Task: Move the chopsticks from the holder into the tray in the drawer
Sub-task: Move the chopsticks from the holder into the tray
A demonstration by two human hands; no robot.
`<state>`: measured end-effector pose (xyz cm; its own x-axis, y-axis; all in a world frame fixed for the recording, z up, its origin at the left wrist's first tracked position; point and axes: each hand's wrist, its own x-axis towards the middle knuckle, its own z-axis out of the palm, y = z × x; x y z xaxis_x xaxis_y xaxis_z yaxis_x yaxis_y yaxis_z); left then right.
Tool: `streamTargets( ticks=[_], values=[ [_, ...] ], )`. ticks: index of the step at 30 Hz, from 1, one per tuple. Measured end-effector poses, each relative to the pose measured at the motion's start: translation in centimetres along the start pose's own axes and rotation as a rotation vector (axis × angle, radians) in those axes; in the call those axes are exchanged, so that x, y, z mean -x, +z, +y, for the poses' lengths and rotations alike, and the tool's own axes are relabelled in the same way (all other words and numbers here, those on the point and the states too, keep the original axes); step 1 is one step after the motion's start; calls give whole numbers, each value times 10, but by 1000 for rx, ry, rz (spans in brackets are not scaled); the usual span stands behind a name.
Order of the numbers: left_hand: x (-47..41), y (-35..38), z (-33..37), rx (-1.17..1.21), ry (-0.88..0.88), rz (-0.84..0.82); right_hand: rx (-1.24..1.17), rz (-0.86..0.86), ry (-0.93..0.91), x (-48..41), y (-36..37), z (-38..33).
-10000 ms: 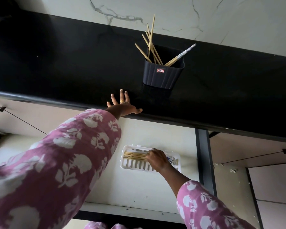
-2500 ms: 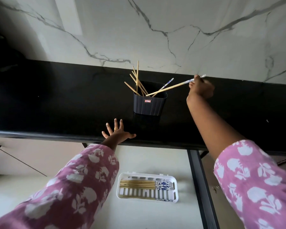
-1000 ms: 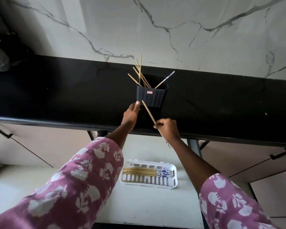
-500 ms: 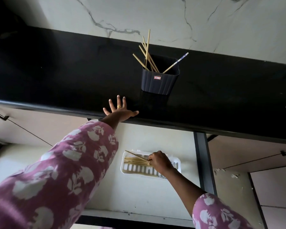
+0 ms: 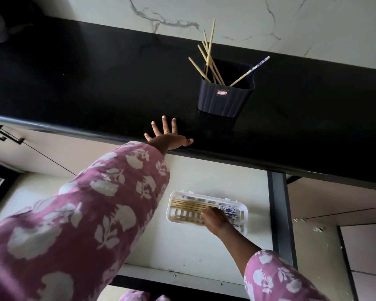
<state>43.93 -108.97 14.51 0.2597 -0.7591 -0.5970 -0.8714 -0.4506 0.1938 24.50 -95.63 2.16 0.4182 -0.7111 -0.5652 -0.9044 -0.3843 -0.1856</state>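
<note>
A dark ribbed holder point(image 5: 225, 98) stands on the black counter point(image 5: 96, 83) with several bamboo chopsticks point(image 5: 208, 53) leaning left and one blue-patterned chopstick point(image 5: 251, 70) leaning right. Below it, a white slotted tray point(image 5: 168, 210) lies in the open drawer point(image 5: 182, 253) and holds several chopsticks point(image 5: 187, 206) laid flat side by side. My right hand point(image 5: 215, 220) is curled over the middle of those chopsticks, hiding its fingertips. My left hand point(image 5: 167, 137) rests flat on the counter's front edge, fingers spread, holding nothing.
A marble wall rises behind the counter. A dark vertical rail point(image 5: 280, 213) borders the drawer on the right. A cabinet door with a black handle point(image 5: 4, 135) sits at the left. My left sleeve covers the drawer's left part.
My right hand took a chopstick from the holder and brought it down into the tray; half a second ago it stuck up at an angle, now every stick lies flat. My left hand returned to the counter edge.
</note>
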Motion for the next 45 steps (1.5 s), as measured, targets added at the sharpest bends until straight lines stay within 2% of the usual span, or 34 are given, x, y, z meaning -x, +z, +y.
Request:
streamTargets(
  ticks=[7, 12, 14, 17, 22, 25, 29, 32, 35, 40, 45],
  values=[
    [1, 1, 0, 12, 10, 21, 47, -14, -87, -3, -2, 0],
    [0, 2, -2, 7, 9, 27, 105, 75, -121, -6, -1, 7],
    [0, 3, -1, 12, 9, 32, 135, 169, -141, -8, -13, 10],
    [2, 3, -1, 21, 4, 34, 85, 434, -223, -11, -43, 14],
    [4, 3, -2, 27, 12, 37, 154, 669, -290, -14, -98, 22],
    [4, 3, -2, 30, 12, 42, 176, 919, -353, -21, -130, 25],
    [1, 4, -2, 23, 8, 42, 146, 1224, -339, -36, -179, 28],
    [-1, 3, -2, 20, 11, 36, 96, 1312, -296, -48, -226, 20],
    [-3, 2, -3, 26, 13, 24, -63, 1314, -240, -59, -269, 8],
    [-2, 0, -2, 29, 20, 9, -271, 1096, -122, -79, -315, -14],
    [0, -2, -2, 22, 13, -3, -248, 905, 50, -100, -328, -23]
  ],
)
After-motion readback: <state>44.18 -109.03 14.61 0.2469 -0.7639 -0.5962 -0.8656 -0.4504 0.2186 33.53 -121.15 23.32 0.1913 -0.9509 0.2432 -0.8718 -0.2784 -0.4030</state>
